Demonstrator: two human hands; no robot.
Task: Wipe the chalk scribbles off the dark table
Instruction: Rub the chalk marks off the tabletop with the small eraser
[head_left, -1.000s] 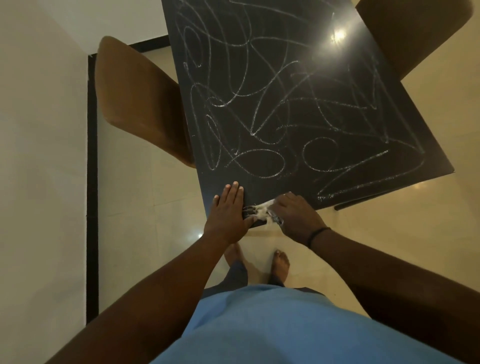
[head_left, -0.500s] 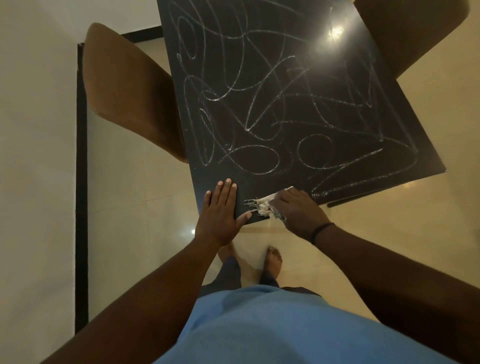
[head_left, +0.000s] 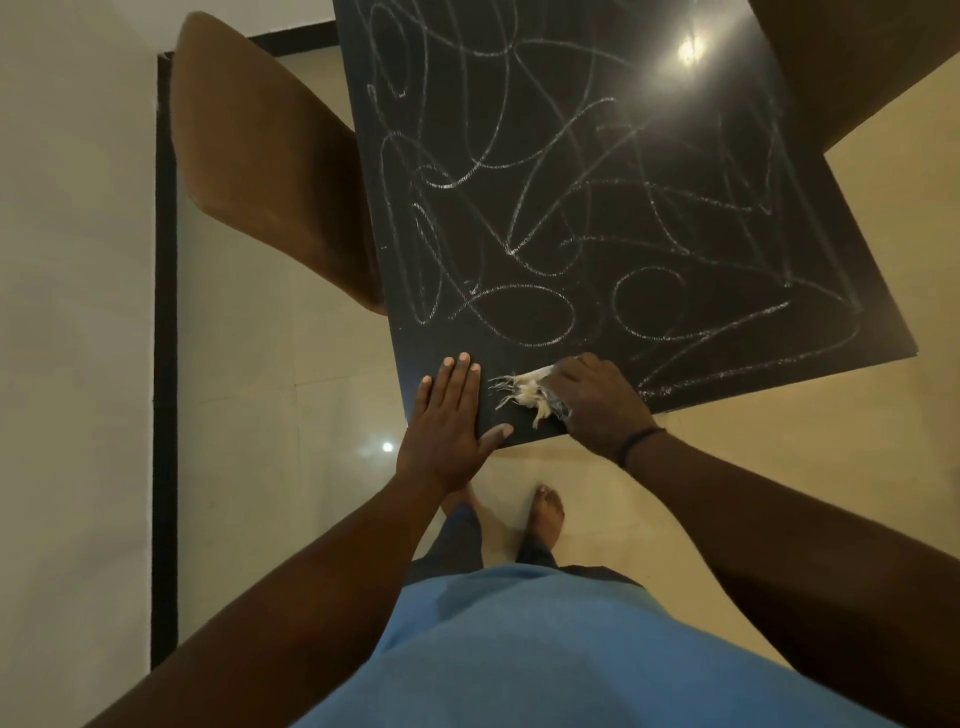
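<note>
The dark table (head_left: 701, 130) fills the upper middle of the head view, covered with looping white chalk scribbles (head_left: 519, 234). My left hand (head_left: 449, 421) lies flat with straight fingers on the table's near corner. My right hand (head_left: 592, 402) presses a frayed whitish cloth (head_left: 527, 397) onto the tabletop close to the near edge, fingers curled over it. The cloth's fringe sticks out to the left, between my two hands. The strip of table right by my hands shows few chalk marks.
A brown chair (head_left: 260, 166) stands tucked at the table's left side, another brown chair (head_left: 857, 57) at the far right. Beige floor tiles (head_left: 260, 415) surround the table; a wall (head_left: 67, 312) with a black skirting runs along the left. My bare feet stand below the near edge.
My right hand has slid the cloth a little farther onto the table from its near edge. My left hand stays flat on the corner.
</note>
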